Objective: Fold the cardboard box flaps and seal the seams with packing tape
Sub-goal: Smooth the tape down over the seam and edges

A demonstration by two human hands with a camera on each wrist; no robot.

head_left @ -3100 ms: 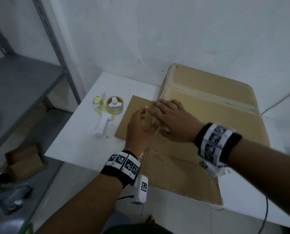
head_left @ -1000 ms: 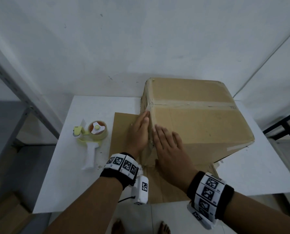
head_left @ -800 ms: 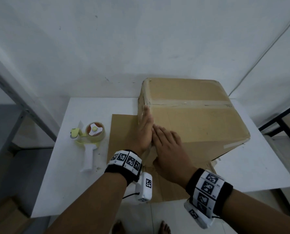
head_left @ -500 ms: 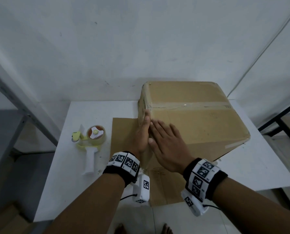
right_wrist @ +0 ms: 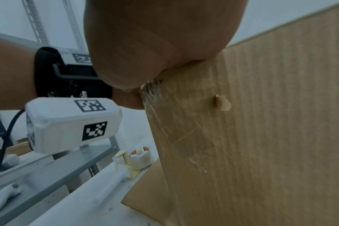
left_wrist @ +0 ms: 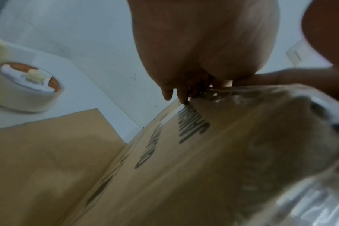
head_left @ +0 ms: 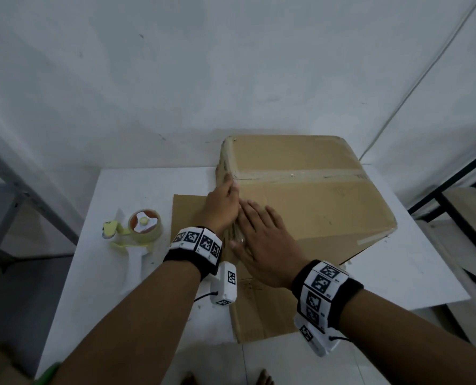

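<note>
A brown cardboard box [head_left: 309, 195] stands on the white table [head_left: 131, 190], a clear tape strip [head_left: 300, 175] running across its top seam. My left hand [head_left: 223, 207] lies flat with straight fingers against the box's left side near the top edge. My right hand [head_left: 262, 237] presses flat on the top by the left edge, over shiny tape on that corner [left_wrist: 281, 122]. In the right wrist view my right palm [right_wrist: 161, 45] bears on the box edge [right_wrist: 155, 85]. A yellow-and-white tape dispenser [head_left: 137, 237] lies on the table to the left.
Two box flaps lie flat on the table: one at the left [head_left: 189, 212], one toward me [head_left: 262, 315] overhanging the table edge. A grey metal shelf frame [head_left: 23, 190] stands at the left. A dark rack [head_left: 453, 195] stands at the right. The wall is close behind the box.
Both hands have slid along the box's left edge away from me, the left up toward the taped seam end, the right onto the top. The box and the dispenser stay put.
</note>
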